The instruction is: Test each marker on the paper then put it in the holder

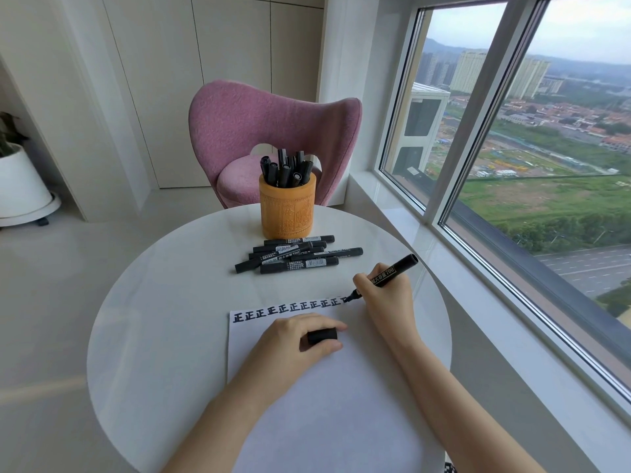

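Head view, looking down on a round white table (153, 322) set beside a large window (532, 138). Tabletop is glossy, pale, with faint reflections. White paper (327, 397) lies on the near half of it, its far edge carrying a row of bold black characters (290, 307) running left to right.

Right hand (387, 295) grips a black marker (392, 273), uncapped, tip touching the paper at the right end of the row; barrel tilts up and to the right. Left hand (300, 339) rests on the paper below the row, fingers curled round a black cap (322, 336).

Carved tan holder (287, 209) stands at the far side of the table, upright, with several black markers in it (285, 167). Loose pile of capped black markers (297, 256) lies just in front of the holder, between it and the paper.

Room: pink upholstered chair (273, 131) behind the table; cream panelled wall (205, 80) beyond; pale floor (51, 285); white planter (22, 186) at left edge. Window shows high-rise blocks, green fields and a road far below.
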